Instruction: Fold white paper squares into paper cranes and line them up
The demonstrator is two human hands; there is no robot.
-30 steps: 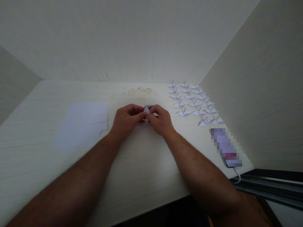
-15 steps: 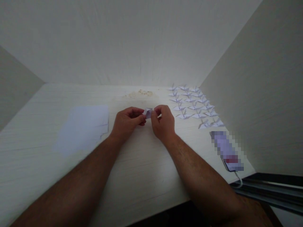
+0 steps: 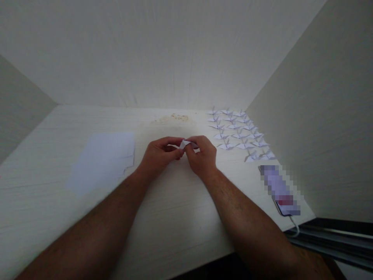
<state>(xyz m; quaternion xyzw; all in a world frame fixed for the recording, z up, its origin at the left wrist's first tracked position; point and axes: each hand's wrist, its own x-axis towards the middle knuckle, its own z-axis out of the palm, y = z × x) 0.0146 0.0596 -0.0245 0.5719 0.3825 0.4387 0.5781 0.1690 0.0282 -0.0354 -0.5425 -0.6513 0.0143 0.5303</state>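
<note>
Plain off-white walls (image 3: 180, 58) enclose a pale, faintly streaked tabletop (image 3: 177, 217) on three sides, with a brown-yellow stain (image 3: 180, 117) near its rear edge. Directly before me, a small, angular piece of folded white paper (image 3: 183, 144) sits between my two hands, near the middle of the surface's width. My left hand (image 3: 159, 156) grips its left end between thumb and fingers; my right hand (image 3: 203, 155) grasps the opposite end, fingers bent around it. Contact inside the folds is hidden, so I cannot tell which fingertip presses which layer. Opposed grips appear intended to keep so small a part steady from both ends and leave its creases within reach of both thumbs.

To the left lie flat, overlapping white paper sheets (image 3: 103, 159), apart from my left hand; that position probably keeps the stock uncreased and accessible. To the far right, small folded white paper birds (image 3: 240, 135) stand in close rows, wings spread, presumably spaced this way to protect their shape. Nearer the right edge rests a flat, dark-rimmed phone (image 3: 279, 190), its screen pixelated, with a white cable (image 3: 296, 225) leading off its near end, outside the working area.
</note>
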